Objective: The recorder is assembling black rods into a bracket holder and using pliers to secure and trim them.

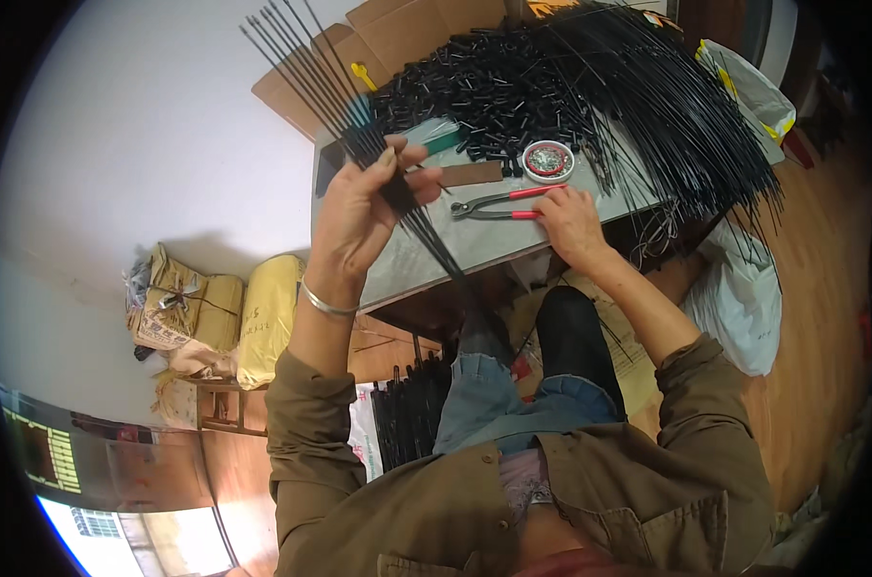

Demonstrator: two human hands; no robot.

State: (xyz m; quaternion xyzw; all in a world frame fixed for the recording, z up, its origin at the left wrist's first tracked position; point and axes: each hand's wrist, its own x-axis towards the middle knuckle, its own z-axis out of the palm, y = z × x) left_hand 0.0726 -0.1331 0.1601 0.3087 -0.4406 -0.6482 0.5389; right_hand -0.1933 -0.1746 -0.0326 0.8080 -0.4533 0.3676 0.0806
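My left hand (359, 197) is raised over the left part of the table, closed around a bundle of thin black rods (306, 91). The rods fan out at their upper ends, and their lower ends slant down past the table's front edge toward my knees. On the tabletop lie end-cutting pincers (494, 198) with red handles, jaws pointing left. My right hand (573, 223) has its fingers curled over the handle ends. Just beyond it stands a small round white dish (548, 162) with a red inner rim, holding tiny metal pieces. A flat brown strip (470, 173) lies behind the pincers.
A heap of short black tubular pieces (465, 82) covers the table's back. Many long black rods (676, 106) spill over the right edge. Cardboard (398, 38) leans behind. Wrapped packages (191, 298) stand at left, a white sack (739, 298) at right. More black rods (407, 413) stand beside my leg.
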